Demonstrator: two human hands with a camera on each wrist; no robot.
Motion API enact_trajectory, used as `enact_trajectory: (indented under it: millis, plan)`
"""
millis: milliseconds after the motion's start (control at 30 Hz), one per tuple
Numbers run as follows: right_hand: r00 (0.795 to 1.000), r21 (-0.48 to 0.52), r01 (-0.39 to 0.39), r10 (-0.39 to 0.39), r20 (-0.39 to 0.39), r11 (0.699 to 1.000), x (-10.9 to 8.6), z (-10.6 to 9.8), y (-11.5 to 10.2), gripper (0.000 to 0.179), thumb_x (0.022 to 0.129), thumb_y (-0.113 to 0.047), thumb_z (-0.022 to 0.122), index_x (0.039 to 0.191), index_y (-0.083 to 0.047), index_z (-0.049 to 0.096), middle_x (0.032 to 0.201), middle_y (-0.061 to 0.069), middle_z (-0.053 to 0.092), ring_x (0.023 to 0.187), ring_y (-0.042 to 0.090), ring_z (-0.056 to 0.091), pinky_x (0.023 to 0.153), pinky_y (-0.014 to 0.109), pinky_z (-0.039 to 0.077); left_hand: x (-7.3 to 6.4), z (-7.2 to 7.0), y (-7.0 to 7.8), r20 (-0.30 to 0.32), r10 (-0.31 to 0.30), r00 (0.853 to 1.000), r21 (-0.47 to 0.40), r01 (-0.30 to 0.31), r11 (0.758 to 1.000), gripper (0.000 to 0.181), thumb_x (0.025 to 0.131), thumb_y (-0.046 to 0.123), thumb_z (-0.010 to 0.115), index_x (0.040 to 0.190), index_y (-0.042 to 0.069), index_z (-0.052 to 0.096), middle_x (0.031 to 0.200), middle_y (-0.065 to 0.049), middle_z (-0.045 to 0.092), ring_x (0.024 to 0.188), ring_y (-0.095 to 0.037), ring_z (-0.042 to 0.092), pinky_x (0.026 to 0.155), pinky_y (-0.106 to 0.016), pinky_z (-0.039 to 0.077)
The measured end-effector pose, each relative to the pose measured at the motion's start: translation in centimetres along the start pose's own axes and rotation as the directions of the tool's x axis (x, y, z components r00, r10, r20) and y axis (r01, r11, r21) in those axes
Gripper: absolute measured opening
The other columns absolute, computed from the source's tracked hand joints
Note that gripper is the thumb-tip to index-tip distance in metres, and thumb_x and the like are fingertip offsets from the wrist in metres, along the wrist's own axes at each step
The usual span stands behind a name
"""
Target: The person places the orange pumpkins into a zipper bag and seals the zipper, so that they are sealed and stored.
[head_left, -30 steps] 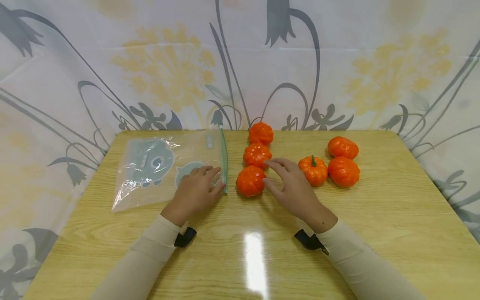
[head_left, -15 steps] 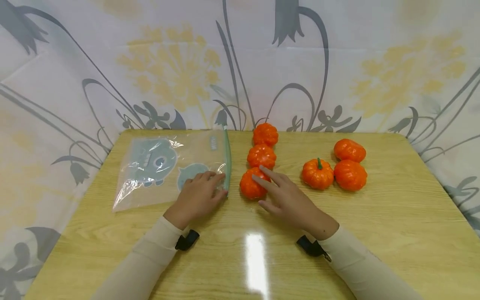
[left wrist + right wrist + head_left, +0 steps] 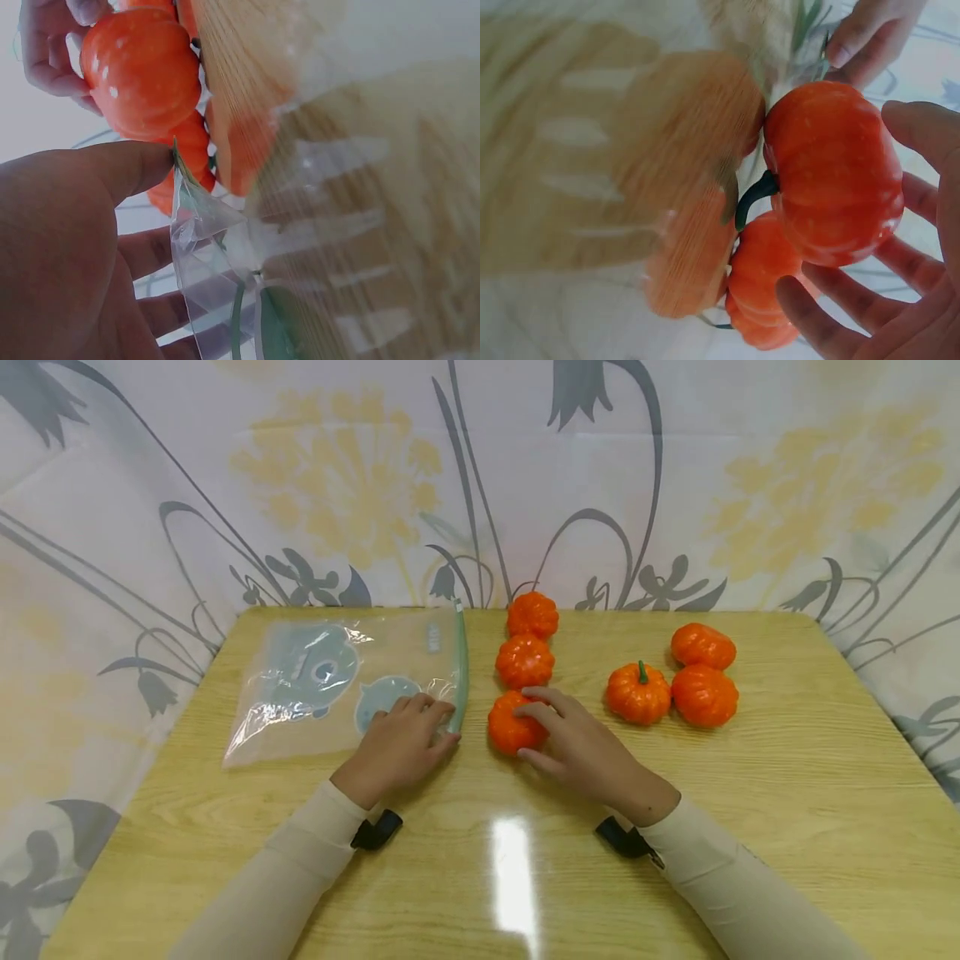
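In the head view a clear zip bag (image 3: 352, 693) with blue-green prints lies flat on the left, its green zip edge facing right. My left hand (image 3: 401, 745) holds that edge, thumb tip at the lip and fingers over the plastic; the left wrist view shows the lip (image 3: 180, 161) raised at the thumb. My right hand (image 3: 581, 747) grips the nearest of three orange toy pumpkins in a column, its pumpkin (image 3: 510, 724) lying between thumb and fingers. Its green stem (image 3: 757, 196) points toward the table. Behind it stand the middle pumpkin (image 3: 525, 662) and the far pumpkin (image 3: 533, 615).
Three more pumpkins sit together on the right: one with its green stem up (image 3: 638, 695), another beside it (image 3: 705, 696), and a third behind (image 3: 703, 646). The glossy wooden table (image 3: 450, 877) ends at a floral cloth backdrop (image 3: 495, 477).
My right hand has moved from beside the column onto the nearest pumpkin, and its fingers now curve over it. My left hand stays at the bag's edge. The head view has shifted slightly.
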State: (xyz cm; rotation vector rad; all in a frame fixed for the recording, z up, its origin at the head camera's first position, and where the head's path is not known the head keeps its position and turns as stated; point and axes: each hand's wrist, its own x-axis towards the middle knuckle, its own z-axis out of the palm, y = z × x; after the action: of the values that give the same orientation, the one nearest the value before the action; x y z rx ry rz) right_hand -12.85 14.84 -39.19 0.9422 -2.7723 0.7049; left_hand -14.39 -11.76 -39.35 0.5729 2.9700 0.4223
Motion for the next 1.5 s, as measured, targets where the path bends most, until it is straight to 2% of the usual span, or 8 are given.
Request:
enact_trajectory:
  millis: [200,433,600,767,867,1067,1200,1500]
  plan:
    - [0.999,0.002,0.012,-0.012,-0.051,1.000,0.0,-0.2,-0.1,0.041,0.084,-0.029,0.081,0.115,-0.012,0.061,0.136,0.009,0.052,0.121,0.031,0.057,0.099,0.046,0.051,0.2,-0.5,0.4,-0.006,-0.001,1.000,0.021,0.001,1.000,0.037,0.099,0.046,0.055,0.120,0.016,0.063,0.121,-0.008,0.062,0.114,-0.031,0.056,0.087,-0.051,0.050]
    - [0.998,0.014,-0.010,0.011,-0.061,1.000,-0.2,-0.4,-0.3,0.037,0.082,-0.028,0.083,0.104,-0.008,0.060,0.127,0.008,0.055,0.110,0.026,0.060,0.091,0.040,0.054,0.3,-0.3,0.8,0.026,-0.019,0.999,0.034,0.018,0.999,0.031,0.097,0.047,0.057,0.101,0.017,0.062,0.095,-0.002,0.057,0.092,-0.025,0.053,0.069,-0.040,0.046]
    - [0.996,0.076,-0.074,0.078,-0.044,0.994,0.1,-0.7,-0.4,0.058,0.081,-0.027,0.084,0.126,-0.006,0.056,0.130,0.012,0.050,0.112,0.029,0.059,0.097,0.044,0.052,0.3,-0.3,0.8,0.013,-0.011,1.000,0.066,0.010,0.998,0.031,0.096,0.048,0.059,0.096,0.017,0.060,0.090,-0.001,0.055,0.086,-0.023,0.051,0.066,-0.038,0.045]
    - [0.979,0.107,-0.202,0.197,0.058,0.973,0.1,-1.0,-0.3,0.087,0.083,-0.032,0.082,0.152,-0.006,0.037,0.138,0.019,0.047,0.118,0.035,0.057,0.103,0.051,0.048,0.3,-0.4,0.9,0.021,-0.005,1.000,0.067,0.004,0.998,0.031,0.095,0.048,0.059,0.097,0.017,0.060,0.090,-0.001,0.055,0.085,-0.023,0.050,0.066,-0.037,0.046]
    - [0.964,0.071,-0.247,0.238,0.116,0.967,0.0,-1.2,-0.1,0.088,0.085,-0.038,0.079,0.154,-0.006,0.035,0.137,0.021,0.051,0.120,0.036,0.057,0.103,0.052,0.048,0.3,-0.3,0.9,0.022,-0.006,1.000,0.063,0.005,0.998,0.032,0.094,0.048,0.060,0.097,0.016,0.061,0.090,-0.002,0.055,0.085,-0.023,0.050,0.066,-0.037,0.046]
    - [0.945,0.027,-0.291,0.283,0.165,0.956,0.1,-1.8,0.0,0.079,0.084,-0.046,0.077,0.147,-0.010,0.046,0.135,0.015,0.056,0.117,0.033,0.060,0.098,0.052,0.051,0.3,-0.2,0.8,0.009,-0.003,1.000,0.060,0.002,0.998,0.031,0.094,0.046,0.060,0.099,0.015,0.062,0.093,-0.003,0.058,0.087,-0.024,0.052,0.069,-0.038,0.050]
    - [0.941,0.074,-0.288,0.269,0.204,0.955,-0.1,-1.8,0.1,0.078,0.081,-0.045,0.080,0.143,-0.011,0.047,0.137,0.013,0.056,0.121,0.033,0.059,0.101,0.052,0.049,0.2,-0.1,0.7,0.026,-0.006,1.000,0.060,0.005,0.998,0.032,0.094,0.046,0.060,0.101,0.016,0.063,0.094,-0.002,0.058,0.088,-0.024,0.052,0.070,-0.039,0.050]
    - [0.968,0.115,-0.201,0.179,0.179,0.973,0.1,-1.6,0.2,0.078,0.077,-0.034,0.087,0.137,-0.009,0.045,0.136,0.012,0.057,0.122,0.030,0.059,0.103,0.050,0.049,0.2,-0.1,0.6,0.021,-0.001,1.000,0.060,-0.001,0.998,0.034,0.095,0.047,0.059,0.107,0.016,0.064,0.103,-0.004,0.062,0.097,-0.027,0.056,0.076,-0.042,0.052]
